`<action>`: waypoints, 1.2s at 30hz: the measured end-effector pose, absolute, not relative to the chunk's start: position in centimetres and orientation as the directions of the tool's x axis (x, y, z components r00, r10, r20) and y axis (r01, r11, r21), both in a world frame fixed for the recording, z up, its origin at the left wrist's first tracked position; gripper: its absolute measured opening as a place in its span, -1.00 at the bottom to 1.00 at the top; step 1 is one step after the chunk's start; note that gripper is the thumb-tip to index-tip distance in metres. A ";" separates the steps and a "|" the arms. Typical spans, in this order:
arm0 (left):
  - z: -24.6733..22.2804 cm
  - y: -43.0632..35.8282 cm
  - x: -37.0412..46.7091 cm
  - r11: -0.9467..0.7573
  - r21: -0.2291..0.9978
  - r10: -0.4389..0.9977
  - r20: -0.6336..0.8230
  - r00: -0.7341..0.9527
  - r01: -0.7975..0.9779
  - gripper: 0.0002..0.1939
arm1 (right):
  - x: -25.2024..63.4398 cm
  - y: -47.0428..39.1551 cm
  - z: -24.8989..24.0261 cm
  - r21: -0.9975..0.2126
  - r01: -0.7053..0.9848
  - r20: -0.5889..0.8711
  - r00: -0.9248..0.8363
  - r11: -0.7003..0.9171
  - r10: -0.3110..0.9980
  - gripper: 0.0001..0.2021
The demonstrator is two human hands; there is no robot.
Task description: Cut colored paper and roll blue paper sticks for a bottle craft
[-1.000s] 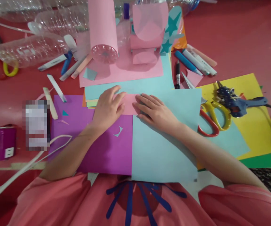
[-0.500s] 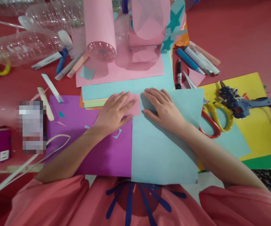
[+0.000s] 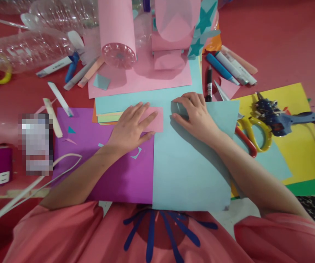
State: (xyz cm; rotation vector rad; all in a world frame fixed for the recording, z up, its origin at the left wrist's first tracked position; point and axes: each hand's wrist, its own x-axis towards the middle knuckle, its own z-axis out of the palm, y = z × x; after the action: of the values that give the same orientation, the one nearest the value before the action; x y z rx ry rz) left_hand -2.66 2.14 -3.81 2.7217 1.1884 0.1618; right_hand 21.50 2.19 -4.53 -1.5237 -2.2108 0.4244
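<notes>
My left hand (image 3: 131,128) lies spread on a small pink paper piece (image 3: 157,120), beside the left edge of a light blue sheet (image 3: 190,171). Fingers apart, it holds nothing. Over the upper part of the blue sheet is my right hand (image 3: 194,115), its fingers bent and thumb apart, with nothing between them. A purple sheet (image 3: 124,179) lies under my left wrist, with small blue scraps on it. Behind both hands are stacked coloured sheets, the top one light blue (image 3: 146,96).
Plastic bottles (image 3: 31,49) and a pink-wrapped bottle (image 3: 116,29) lie at the back. Markers (image 3: 220,67) are on both sides. Yellow-handled scissors (image 3: 267,140) and a blue glue gun (image 3: 280,120) rest on the right. A blurred rectangular object (image 3: 38,144) sits left.
My right hand has moved slightly up and right, and its fingers have bent from lying flat. My left hand stays on the pink piece.
</notes>
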 end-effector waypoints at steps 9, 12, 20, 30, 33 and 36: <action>-3.6 2.0 -2.9 -0.654 0.189 0.751 0.050 0.658 0.733 -0.49 | 21.5 2.0 -4.5 -0.530 0.763 0.181 -0.325 0.370 0.928 -0.72; -3.5 2.0 -3.0 -0.662 0.163 0.747 0.062 0.662 0.731 -0.50 | 21.5 1.8 -4.4 -0.539 0.752 0.180 -0.338 0.380 0.924 -0.71; -2.5 1.7 -2.9 -0.674 0.107 0.737 0.033 0.675 0.731 -0.55 | 21.5 1.8 -4.2 -0.542 0.746 0.177 -0.348 0.387 0.920 -0.73; -3.0 1.7 -2.9 -0.663 0.159 0.743 0.025 0.668 0.732 -0.54 | 24.1 3.8 -2.8 -0.480 0.812 0.206 -0.264 0.333 0.942 -0.76; -3.2 1.7 -3.0 -0.653 0.184 0.750 0.023 0.661 0.735 -0.56 | 25.6 6.0 -1.2 -0.410 0.903 0.130 -0.080 0.127 0.988 -0.80; -3.1 1.6 -2.8 -0.641 0.184 0.761 0.027 0.648 0.745 -0.59 | 25.7 7.6 0.2 -0.265 0.959 -0.027 0.094 -0.098 0.995 -0.72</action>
State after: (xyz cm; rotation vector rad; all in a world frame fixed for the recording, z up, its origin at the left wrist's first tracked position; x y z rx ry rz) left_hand -2.85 1.58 -3.11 2.7079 1.2467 0.1522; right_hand 25.68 7.64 0.19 -2.1831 -1.9793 0.2961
